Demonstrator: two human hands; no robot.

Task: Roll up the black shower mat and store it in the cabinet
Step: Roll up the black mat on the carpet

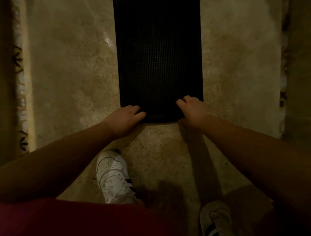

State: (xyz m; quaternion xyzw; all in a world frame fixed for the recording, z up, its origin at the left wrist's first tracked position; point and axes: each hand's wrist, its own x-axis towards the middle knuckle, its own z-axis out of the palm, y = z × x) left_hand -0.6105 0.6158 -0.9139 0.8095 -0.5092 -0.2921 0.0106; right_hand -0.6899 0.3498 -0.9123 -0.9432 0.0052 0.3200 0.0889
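1. Mat [158, 52] lies flat on the stone floor [70, 68], its long axis running straight away from the person, near short edge under both hands.
2. Left hand [126, 117] and right hand [193, 111] sit equally near, fingers curled over that edge, gripping it.
3. Mat looks black, rubbery, finely gridded; the floor is mottled and glossy.
4. No cabinet shows.

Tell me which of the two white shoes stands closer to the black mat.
The left shoe. It is planted well forward on the stone floor, just behind the left hand at the mat; the right shoe sits farther back at the frame's bottom.
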